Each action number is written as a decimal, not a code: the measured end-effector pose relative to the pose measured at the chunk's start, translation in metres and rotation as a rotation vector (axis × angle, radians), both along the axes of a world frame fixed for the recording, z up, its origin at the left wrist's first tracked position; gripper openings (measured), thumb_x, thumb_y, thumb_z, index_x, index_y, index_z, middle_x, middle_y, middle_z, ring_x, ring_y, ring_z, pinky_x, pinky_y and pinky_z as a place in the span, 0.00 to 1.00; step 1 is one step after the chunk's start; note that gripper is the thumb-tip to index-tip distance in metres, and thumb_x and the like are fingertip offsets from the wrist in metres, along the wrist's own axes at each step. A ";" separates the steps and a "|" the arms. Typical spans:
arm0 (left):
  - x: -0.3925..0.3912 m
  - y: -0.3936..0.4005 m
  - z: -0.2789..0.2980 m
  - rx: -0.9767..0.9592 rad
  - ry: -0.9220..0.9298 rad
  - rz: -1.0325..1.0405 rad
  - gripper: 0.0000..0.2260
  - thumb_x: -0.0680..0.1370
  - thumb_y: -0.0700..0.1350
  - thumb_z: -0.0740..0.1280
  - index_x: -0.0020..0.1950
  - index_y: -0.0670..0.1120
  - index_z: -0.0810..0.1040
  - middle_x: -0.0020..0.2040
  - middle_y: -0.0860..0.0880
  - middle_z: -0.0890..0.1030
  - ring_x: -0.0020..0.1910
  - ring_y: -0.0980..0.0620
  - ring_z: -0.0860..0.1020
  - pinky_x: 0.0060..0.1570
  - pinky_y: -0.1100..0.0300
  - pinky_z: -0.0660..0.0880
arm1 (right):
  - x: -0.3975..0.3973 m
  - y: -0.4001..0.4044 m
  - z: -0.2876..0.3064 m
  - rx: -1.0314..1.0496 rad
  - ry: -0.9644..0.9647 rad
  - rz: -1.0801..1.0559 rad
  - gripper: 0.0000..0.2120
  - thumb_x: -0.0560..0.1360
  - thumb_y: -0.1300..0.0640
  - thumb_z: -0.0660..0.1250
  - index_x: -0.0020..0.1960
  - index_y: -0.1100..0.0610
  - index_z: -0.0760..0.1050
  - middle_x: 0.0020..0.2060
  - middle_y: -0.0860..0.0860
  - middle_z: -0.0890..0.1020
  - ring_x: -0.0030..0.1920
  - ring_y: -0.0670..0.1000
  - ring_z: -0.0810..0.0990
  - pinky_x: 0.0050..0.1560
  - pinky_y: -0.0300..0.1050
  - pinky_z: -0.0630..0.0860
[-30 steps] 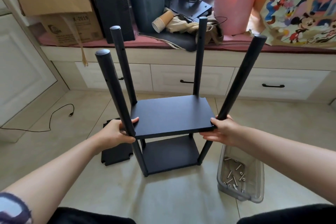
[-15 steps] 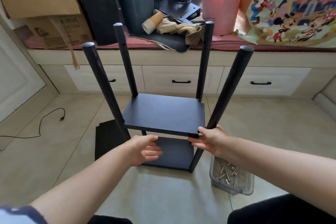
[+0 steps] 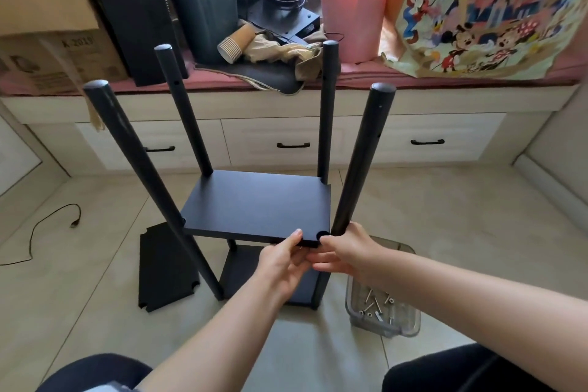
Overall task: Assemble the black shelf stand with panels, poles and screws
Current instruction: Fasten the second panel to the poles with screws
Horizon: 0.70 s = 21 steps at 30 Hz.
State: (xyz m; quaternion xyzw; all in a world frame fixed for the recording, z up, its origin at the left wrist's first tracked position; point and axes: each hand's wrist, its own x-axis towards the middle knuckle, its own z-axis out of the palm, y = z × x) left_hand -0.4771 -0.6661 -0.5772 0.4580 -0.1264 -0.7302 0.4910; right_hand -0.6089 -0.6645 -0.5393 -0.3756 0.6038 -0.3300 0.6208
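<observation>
The black shelf stand stands on the tiled floor with several poles rising from it. Its upper panel [image 3: 257, 204] sits between the poles, and a lower panel [image 3: 241, 267] lies beneath it. My left hand [image 3: 283, 261] pinches the panel's near edge, thumb on top, close to the near right corner. My right hand [image 3: 345, 251] grips the near right pole [image 3: 362, 162] at panel height, fingers curled under the corner. A loose black panel [image 3: 165, 267] lies flat on the floor to the left.
A clear plastic box [image 3: 380, 312] holding several screws sits on the floor at the right. A drawer bench [image 3: 286, 134] behind carries cardboard boxes, a dark bin, a pink bin and a cartoon-print bag. A black cable [image 3: 47, 226] trails at the left.
My left hand let go of the near left pole, crossed to the right and now pinches the panel's near edge beside my right hand. The view shifted closer.
</observation>
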 end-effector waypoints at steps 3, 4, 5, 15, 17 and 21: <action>0.002 0.001 0.002 0.001 -0.026 -0.003 0.07 0.81 0.37 0.66 0.52 0.34 0.80 0.45 0.37 0.85 0.41 0.42 0.86 0.40 0.52 0.83 | -0.012 0.001 0.004 -0.063 0.196 0.084 0.11 0.79 0.68 0.56 0.56 0.61 0.75 0.44 0.63 0.84 0.43 0.57 0.87 0.44 0.53 0.84; 0.003 0.001 0.002 0.000 -0.030 0.004 0.07 0.81 0.37 0.66 0.52 0.34 0.80 0.45 0.38 0.85 0.40 0.43 0.86 0.41 0.52 0.83 | -0.016 0.002 0.006 -0.082 0.253 0.103 0.10 0.79 0.68 0.57 0.56 0.63 0.75 0.43 0.62 0.84 0.42 0.57 0.87 0.44 0.53 0.84; 0.005 0.001 0.003 -0.002 -0.028 0.007 0.06 0.81 0.36 0.66 0.51 0.34 0.80 0.44 0.38 0.85 0.40 0.43 0.86 0.40 0.53 0.83 | -0.019 0.003 0.007 -0.103 0.309 0.126 0.08 0.80 0.66 0.60 0.56 0.64 0.75 0.43 0.61 0.84 0.41 0.57 0.87 0.42 0.52 0.84; 0.014 0.006 -0.001 -0.009 -0.053 0.012 0.05 0.81 0.36 0.66 0.53 0.36 0.79 0.44 0.39 0.86 0.46 0.43 0.84 0.49 0.51 0.79 | -0.029 0.013 0.029 -0.416 0.791 0.440 0.08 0.79 0.61 0.66 0.46 0.62 0.82 0.38 0.55 0.85 0.35 0.48 0.82 0.35 0.34 0.78; 0.015 0.008 -0.002 -0.016 -0.048 0.017 0.06 0.81 0.37 0.66 0.55 0.36 0.79 0.44 0.39 0.86 0.44 0.44 0.85 0.48 0.51 0.79 | -0.029 0.013 0.032 -0.444 0.825 0.490 0.08 0.79 0.60 0.66 0.44 0.59 0.81 0.37 0.53 0.84 0.32 0.43 0.79 0.31 0.29 0.70; 0.017 0.008 -0.004 -0.017 -0.057 0.032 0.10 0.81 0.37 0.66 0.61 0.34 0.77 0.47 0.39 0.85 0.42 0.44 0.86 0.42 0.53 0.84 | -0.028 0.010 0.031 -0.487 0.822 0.533 0.11 0.79 0.61 0.66 0.38 0.53 0.77 0.35 0.51 0.84 0.35 0.45 0.84 0.34 0.30 0.71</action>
